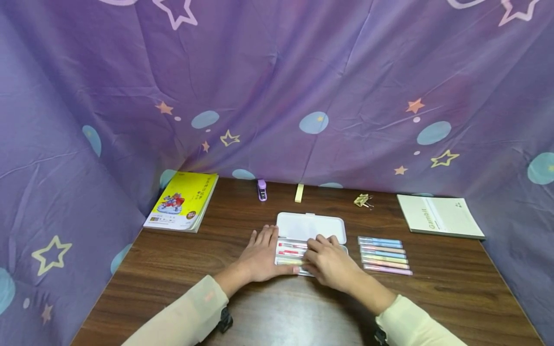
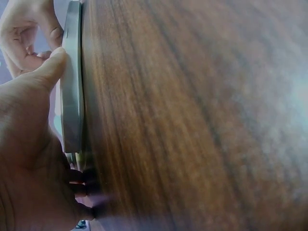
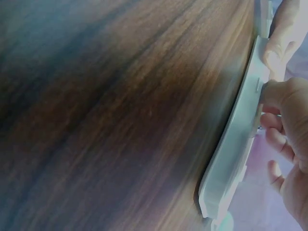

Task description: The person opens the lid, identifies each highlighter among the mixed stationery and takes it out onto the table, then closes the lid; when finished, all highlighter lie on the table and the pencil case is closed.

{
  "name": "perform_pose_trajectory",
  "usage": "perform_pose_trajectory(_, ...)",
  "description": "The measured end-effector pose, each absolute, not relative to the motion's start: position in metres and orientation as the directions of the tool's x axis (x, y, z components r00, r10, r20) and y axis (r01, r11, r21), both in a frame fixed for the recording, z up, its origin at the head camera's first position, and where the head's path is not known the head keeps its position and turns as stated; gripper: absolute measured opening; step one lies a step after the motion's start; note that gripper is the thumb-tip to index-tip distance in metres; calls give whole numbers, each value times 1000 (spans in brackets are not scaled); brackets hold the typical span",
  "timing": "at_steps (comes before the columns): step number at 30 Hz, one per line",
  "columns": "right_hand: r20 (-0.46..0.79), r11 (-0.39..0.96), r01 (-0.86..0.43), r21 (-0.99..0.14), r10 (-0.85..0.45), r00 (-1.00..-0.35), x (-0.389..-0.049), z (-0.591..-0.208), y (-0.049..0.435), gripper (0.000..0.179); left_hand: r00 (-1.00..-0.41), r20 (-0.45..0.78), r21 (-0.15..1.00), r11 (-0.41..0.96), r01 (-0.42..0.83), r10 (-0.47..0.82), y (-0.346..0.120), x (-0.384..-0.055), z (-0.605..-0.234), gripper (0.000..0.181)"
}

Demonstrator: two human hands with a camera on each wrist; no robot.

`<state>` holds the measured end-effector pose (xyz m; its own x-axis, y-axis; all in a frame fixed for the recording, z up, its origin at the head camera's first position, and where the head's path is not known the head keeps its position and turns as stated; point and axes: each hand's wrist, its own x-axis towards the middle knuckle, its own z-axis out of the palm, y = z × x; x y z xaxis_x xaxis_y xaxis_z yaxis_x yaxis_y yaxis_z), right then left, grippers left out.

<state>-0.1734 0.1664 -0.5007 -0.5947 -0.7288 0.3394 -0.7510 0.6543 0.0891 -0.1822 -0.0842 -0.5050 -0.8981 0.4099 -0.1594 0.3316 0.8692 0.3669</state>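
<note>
A white pen case (image 1: 310,227) lies with its lid folded back, holding red-marked pens (image 1: 291,253) and a yellowish one. My left hand (image 1: 261,258) rests along the case's left end, fingers straight, thumb on the front edge. In the left wrist view that thumb (image 2: 57,60) touches the case wall (image 2: 72,106). My right hand (image 1: 332,265) reaches over the right half with bent fingers. From the right wrist view, its thumb (image 3: 276,94) dips over the front wall (image 3: 233,144). The fingertips are hidden, so whether they pinch a pen cannot be told.
Several pastel pens (image 1: 384,256) lie in a row right of the case. Behind stand a purple stapler (image 1: 261,190), a yellow strip (image 1: 299,193) and gold binder clips (image 1: 362,200). A yellow book (image 1: 183,199) is at left, a pale notebook (image 1: 439,216) at right.
</note>
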Motion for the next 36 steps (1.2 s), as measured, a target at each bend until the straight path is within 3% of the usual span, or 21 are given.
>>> perform_pose_trajectory(36,492,653,-751,103,-690,-532,-177,-488,185,26,-896,-167,362,871,332,411,-84,-181,-504,133)
